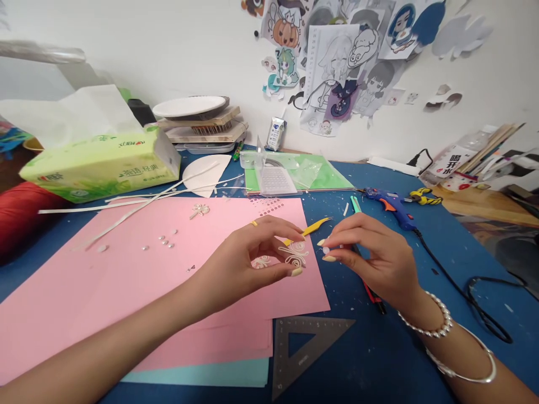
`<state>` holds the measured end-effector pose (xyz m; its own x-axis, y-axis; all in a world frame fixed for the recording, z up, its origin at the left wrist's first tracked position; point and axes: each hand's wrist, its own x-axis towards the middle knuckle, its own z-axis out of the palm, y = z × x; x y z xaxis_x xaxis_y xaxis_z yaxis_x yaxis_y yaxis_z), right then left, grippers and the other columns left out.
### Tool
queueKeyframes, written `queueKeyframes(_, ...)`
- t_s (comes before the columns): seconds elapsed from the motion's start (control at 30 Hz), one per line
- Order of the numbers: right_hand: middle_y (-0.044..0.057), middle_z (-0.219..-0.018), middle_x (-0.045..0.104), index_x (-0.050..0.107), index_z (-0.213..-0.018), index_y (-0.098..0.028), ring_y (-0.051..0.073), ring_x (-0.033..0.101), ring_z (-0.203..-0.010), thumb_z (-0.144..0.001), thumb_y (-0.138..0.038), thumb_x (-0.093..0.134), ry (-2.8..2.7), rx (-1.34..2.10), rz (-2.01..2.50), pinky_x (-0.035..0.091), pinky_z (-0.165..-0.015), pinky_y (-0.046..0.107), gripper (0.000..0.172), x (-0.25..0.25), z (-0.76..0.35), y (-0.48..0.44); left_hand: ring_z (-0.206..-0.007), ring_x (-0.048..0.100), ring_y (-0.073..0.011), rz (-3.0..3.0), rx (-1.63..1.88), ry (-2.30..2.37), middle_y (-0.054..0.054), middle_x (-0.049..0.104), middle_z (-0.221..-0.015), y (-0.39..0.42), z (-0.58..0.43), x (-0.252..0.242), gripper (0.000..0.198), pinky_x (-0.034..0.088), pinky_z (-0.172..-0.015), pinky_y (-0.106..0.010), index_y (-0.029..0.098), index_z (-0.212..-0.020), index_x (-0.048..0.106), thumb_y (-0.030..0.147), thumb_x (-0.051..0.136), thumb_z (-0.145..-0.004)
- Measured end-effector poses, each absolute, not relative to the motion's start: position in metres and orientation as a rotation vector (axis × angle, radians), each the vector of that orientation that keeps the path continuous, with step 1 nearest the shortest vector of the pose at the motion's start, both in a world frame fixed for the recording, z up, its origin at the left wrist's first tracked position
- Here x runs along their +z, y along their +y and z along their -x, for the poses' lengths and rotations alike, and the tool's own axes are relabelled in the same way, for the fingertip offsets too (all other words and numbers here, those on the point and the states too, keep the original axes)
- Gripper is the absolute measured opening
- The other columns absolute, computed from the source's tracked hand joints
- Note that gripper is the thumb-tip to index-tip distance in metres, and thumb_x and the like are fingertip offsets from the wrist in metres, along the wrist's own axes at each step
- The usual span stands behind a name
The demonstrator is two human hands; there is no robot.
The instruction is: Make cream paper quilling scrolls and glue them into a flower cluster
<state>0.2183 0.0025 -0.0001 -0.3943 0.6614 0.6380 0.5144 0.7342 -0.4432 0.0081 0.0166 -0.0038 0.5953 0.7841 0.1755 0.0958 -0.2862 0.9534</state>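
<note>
My left hand [261, 247] pinches a cream quilled-paper butterfly [296, 255] with curled coils between thumb and fingers, above pink paper. Facing it on the right, my right hand [370, 252] grips a small whitish round bead [326, 250] between thumb and fingertip. A short gap separates the bead from the butterfly. Partly behind my left hand lies another coiled paper piece [261, 261]. Yellow tweezers [316, 225] rest just behind the two hands. Several pearl beads [165, 242] and a finished-looking coiled paper piece [199, 210] lie on the pink paper [126, 292].
A blue hot glue gun [391, 207] with a black cord and yellow-handled pliers [425, 196] lie right. A triangle ruler [303, 348] is in front. White paper strips [155, 199], a tissue pack [105, 163] and a green folder [328, 171] are farther back.
</note>
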Motion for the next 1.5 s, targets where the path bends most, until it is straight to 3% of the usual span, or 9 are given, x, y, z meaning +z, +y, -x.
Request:
queueKeyframes(0.4,0.001,-0.074,0.061,0.061,-0.079,-0.016,0.01,0.055,-0.072,-0.07,-0.015,0.063,-2.142,0.149,0.82,0.045,-0.064,0.022,0.009,0.0001,-0.2131,0.0004,-0.076,0.055,-0.0088,-1.829,0.722,0.79,-0.004,0.05,-0.103,0.0119,-0.0097,-0.002,0.025,0.055,-0.065,-0.019,0.018,-0.096,0.058,0.017,0.059,-0.071)
queueKeyframes(0.6,0.003,-0.073,0.062,0.061,-0.079,-0.015,0.01,0.055,-0.072,-0.071,-0.015,0.061,-2.179,0.062,0.751,0.044,-0.065,0.022,0.008,-0.003,-0.2117,-0.0026,-0.073,0.06,-0.0103,-1.832,0.685,0.827,-0.002,0.06,-0.087,0.0111,-0.0098,-0.0001,0.022,0.053,-0.069,-0.021,0.015,-0.093,0.057,0.021,0.059,-0.071)
queueKeyframes(0.93,0.003,-0.074,0.062,0.061,-0.082,-0.015,0.009,0.054,-0.069,-0.075,-0.018,0.058,-2.221,-0.059,0.737,0.043,-0.064,0.022,0.008,-0.0064,-0.2107,-0.0055,-0.069,0.061,-0.0094,-1.946,0.683,0.786,-0.001,0.065,-0.081,0.0126,-0.0092,0.0008,0.02,0.051,-0.068,-0.018,0.014,-0.09,0.06,0.019,0.06,-0.071)
queueKeyframes(1.5,0.003,-0.077,0.059,0.062,-0.08,-0.018,0.009,0.045,-0.065,-0.077,-0.014,0.053,-2.39,0.092,0.581,0.04,-0.058,0.022,0.011,-0.0073,-0.2122,-0.006,-0.073,0.06,-0.0099,-1.704,0.368,0.597,-0.001,0.062,-0.083,0.0202,-0.0058,-0.006,0.02,0.049,-0.069,-0.019,0.016,-0.09,0.062,0.013,0.06,-0.07)
